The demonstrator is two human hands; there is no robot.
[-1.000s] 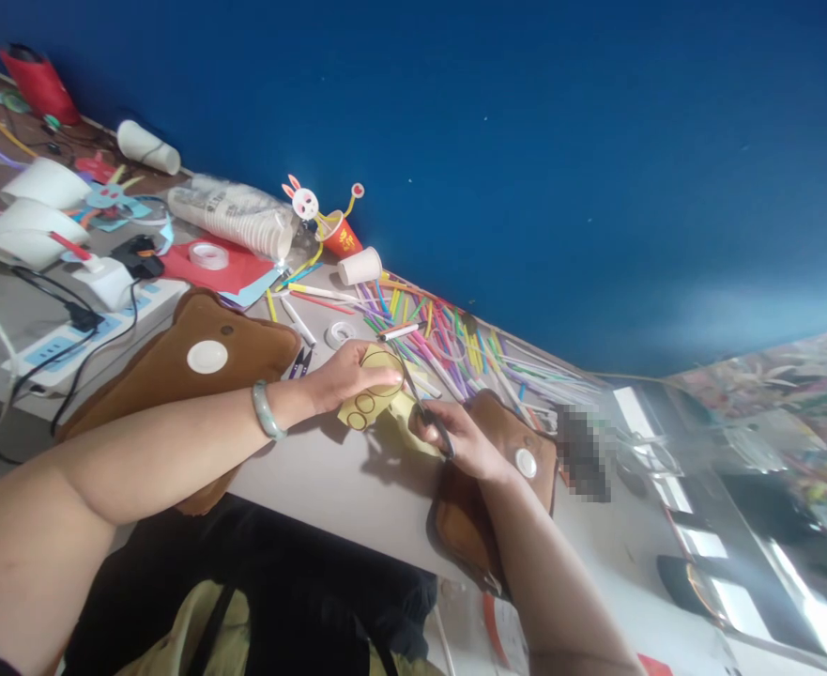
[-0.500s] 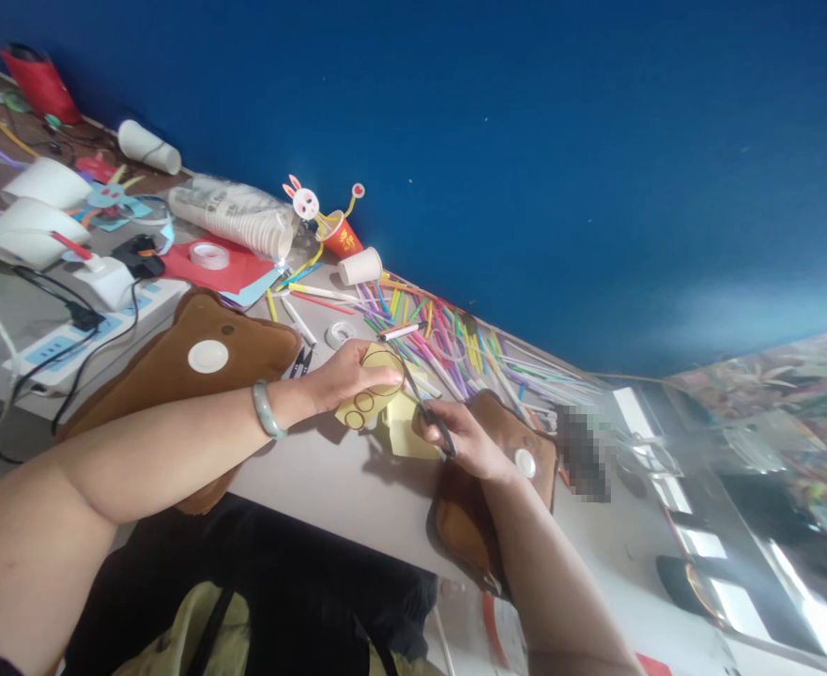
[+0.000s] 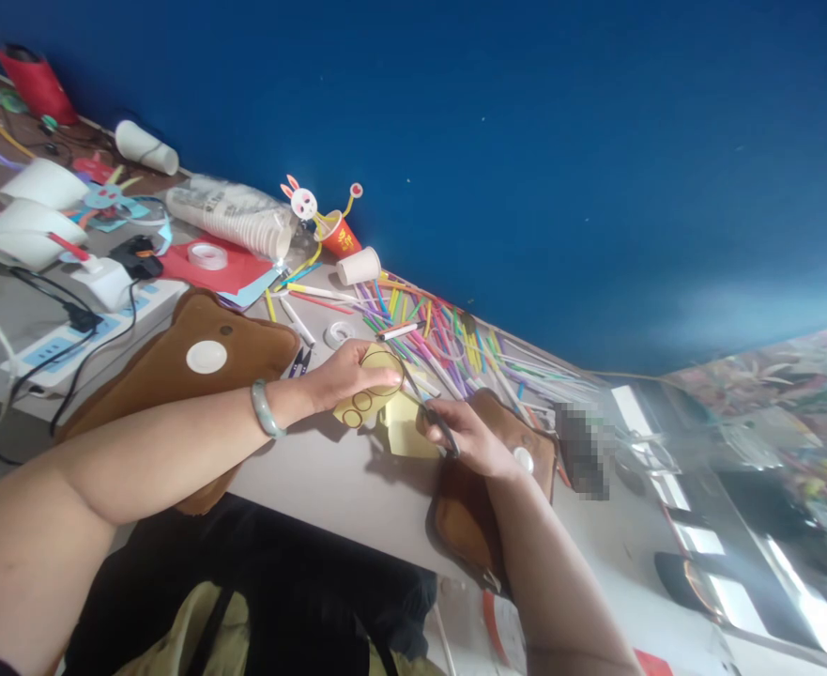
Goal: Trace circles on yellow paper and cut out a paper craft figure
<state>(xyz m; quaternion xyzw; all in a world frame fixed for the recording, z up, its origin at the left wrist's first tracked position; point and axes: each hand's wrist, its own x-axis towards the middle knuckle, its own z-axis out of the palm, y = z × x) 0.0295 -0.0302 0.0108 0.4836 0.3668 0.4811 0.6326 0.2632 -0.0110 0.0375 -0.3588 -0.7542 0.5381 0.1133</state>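
My left hand (image 3: pixel 346 376) pinches a piece of yellow paper (image 3: pixel 348 411) with dark circles drawn on it, one large and several small. In my right hand (image 3: pixel 466 437) is a pair of scissors (image 3: pixel 441 427), its blades reaching up to the right edge of the paper by the large circle. Under the two hands, another yellow paper (image 3: pixel 409 432) lies on the table. The scissors' handle loops are partly hidden by my fingers.
Brown bear-shaped cushions (image 3: pixel 258 343) lie under both forearms. Colourful pipe cleaners (image 3: pixel 448 347) spread along the wall. A power strip (image 3: pixel 96 333) with cables is at left, near bagged paper cups (image 3: pixel 230 216) and a rabbit figure (image 3: pixel 304 204) in a red cup (image 3: pixel 339 233).
Both hands keep nearly the same pose, the scissors still at the paper's edge. The whole view has shifted very slightly.
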